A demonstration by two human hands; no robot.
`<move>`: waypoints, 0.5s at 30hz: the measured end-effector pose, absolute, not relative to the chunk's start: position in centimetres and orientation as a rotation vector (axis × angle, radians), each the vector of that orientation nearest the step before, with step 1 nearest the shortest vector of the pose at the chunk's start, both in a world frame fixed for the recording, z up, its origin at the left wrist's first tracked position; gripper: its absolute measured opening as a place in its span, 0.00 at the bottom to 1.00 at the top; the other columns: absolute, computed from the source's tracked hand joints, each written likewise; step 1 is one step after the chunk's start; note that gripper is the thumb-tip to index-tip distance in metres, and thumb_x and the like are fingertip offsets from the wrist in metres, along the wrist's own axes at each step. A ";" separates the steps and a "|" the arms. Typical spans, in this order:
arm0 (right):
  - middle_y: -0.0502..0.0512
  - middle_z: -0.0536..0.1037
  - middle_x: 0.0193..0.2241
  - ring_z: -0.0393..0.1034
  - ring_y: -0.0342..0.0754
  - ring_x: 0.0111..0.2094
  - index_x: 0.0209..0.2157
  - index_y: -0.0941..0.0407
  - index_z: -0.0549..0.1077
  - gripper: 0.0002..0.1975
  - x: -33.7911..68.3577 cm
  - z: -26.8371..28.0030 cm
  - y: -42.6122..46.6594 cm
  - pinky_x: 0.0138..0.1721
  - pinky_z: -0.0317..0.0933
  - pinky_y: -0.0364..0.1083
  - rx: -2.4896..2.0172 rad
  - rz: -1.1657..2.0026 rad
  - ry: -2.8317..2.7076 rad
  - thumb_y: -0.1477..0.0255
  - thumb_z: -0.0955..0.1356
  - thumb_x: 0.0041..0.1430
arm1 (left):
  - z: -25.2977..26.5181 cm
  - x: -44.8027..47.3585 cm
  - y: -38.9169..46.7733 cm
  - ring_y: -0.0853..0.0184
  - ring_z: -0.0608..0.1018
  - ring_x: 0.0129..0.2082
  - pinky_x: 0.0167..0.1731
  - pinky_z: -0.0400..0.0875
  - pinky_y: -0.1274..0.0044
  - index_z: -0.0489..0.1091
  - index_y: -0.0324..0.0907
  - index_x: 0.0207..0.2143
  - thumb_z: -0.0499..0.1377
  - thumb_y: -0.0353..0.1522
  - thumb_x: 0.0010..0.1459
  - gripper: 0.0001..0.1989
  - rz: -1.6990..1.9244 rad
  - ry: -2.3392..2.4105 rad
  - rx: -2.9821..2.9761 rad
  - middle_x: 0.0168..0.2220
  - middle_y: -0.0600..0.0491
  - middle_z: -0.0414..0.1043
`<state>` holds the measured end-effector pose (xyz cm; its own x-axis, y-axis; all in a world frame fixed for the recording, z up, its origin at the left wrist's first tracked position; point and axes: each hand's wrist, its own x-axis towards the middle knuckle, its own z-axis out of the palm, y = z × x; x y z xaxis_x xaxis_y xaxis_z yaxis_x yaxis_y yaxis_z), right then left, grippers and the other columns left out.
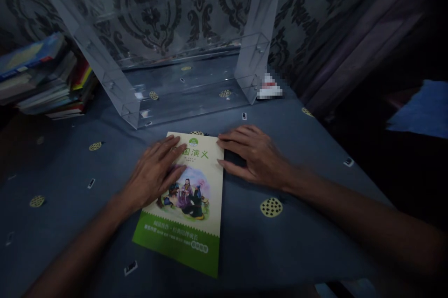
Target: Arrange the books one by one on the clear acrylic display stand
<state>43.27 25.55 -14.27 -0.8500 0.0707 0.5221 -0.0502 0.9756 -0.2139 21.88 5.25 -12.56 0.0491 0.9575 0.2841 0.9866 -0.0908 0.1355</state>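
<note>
A paperback book (198, 190) with a cream and green cover lies front up on the dark blue cloth. Green Chinese characters and a painted scene of robed figures show on it. My left hand (154, 174) rests over the book's upper left part, fingers stretched across the cover and hiding some of the title. At the upper right edge is my right hand (254, 155), its fingertips touching the book's corner and its thumb held apart from the fingers. Neither hand is wrapped around the book.
Behind the book stands a clear acrylic shelf (128, 102) on the patterned tablecloth (308, 223). A stack of books (52, 79) sits at the left. Beside the shelf's right foot lies a white and red item (269, 87), blurred out. Patterned fabric (196, 4) hangs at the back.
</note>
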 end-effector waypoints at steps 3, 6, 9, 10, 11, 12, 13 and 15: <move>0.66 0.82 0.48 0.74 0.60 0.49 0.48 0.60 0.78 0.19 43.3 -14.3 24.9 0.51 0.65 0.60 -0.021 0.246 -2.575 0.60 0.66 0.68 | -12.8 21.9 5.1 0.51 0.68 0.66 0.60 0.69 0.57 0.65 0.40 0.63 0.51 0.39 0.72 0.22 -0.497 -2.068 -2.194 0.64 0.39 0.67; 0.67 0.81 0.49 0.72 0.62 0.52 0.50 0.61 0.77 0.21 43.4 -14.4 23.6 0.54 0.64 0.63 0.017 0.224 -2.564 0.58 0.66 0.68 | -13.1 22.0 5.0 0.52 0.68 0.66 0.61 0.68 0.56 0.65 0.41 0.63 0.51 0.39 0.72 0.21 -0.526 -2.081 -2.179 0.64 0.40 0.67; 0.67 0.81 0.47 0.72 0.61 0.52 0.50 0.61 0.77 0.21 43.6 -14.4 21.6 0.55 0.65 0.64 0.108 0.294 -2.555 0.59 0.67 0.67 | -13.4 22.1 5.0 0.52 0.67 0.66 0.62 0.67 0.55 0.65 0.43 0.63 0.52 0.39 0.71 0.21 -0.567 -2.106 -2.157 0.65 0.42 0.67; 0.67 0.81 0.47 0.72 0.61 0.52 0.50 0.61 0.77 0.20 43.7 -14.3 20.8 0.56 0.65 0.64 0.155 0.330 -2.552 0.59 0.68 0.67 | -13.5 22.1 5.0 0.52 0.67 0.67 0.62 0.67 0.55 0.65 0.44 0.63 0.52 0.39 0.71 0.21 -0.581 -2.116 -2.152 0.65 0.42 0.66; 0.67 0.81 0.46 0.72 0.60 0.52 0.49 0.62 0.77 0.20 43.8 -14.2 20.1 0.56 0.65 0.63 0.205 0.366 -2.548 0.60 0.68 0.67 | -13.6 22.1 4.9 0.52 0.67 0.67 0.62 0.67 0.55 0.65 0.44 0.63 0.52 0.39 0.71 0.21 -0.596 -2.125 -2.148 0.65 0.42 0.66; 0.67 0.82 0.46 0.72 0.59 0.53 0.49 0.62 0.77 0.19 43.9 -14.1 19.5 0.57 0.65 0.63 0.256 0.399 -2.547 0.61 0.68 0.68 | -13.7 22.1 4.9 0.52 0.66 0.67 0.62 0.66 0.55 0.65 0.44 0.63 0.52 0.39 0.71 0.21 -0.612 -2.130 -2.145 0.65 0.42 0.66; 0.67 0.82 0.46 0.72 0.58 0.53 0.49 0.63 0.77 0.19 44.0 -14.0 19.0 0.58 0.65 0.62 0.302 0.427 -2.550 0.61 0.68 0.68 | -13.8 22.1 4.9 0.52 0.66 0.67 0.62 0.66 0.54 0.65 0.45 0.63 0.53 0.39 0.71 0.21 -0.632 -2.133 -2.142 0.65 0.43 0.66; 0.66 0.82 0.46 0.72 0.56 0.54 0.49 0.63 0.76 0.17 44.2 -13.8 18.4 0.59 0.65 0.61 0.357 0.470 -2.565 0.63 0.68 0.68 | -13.9 22.1 4.9 0.53 0.66 0.67 0.63 0.66 0.54 0.66 0.45 0.63 0.53 0.39 0.71 0.21 -0.678 -2.145 -2.134 0.65 0.44 0.66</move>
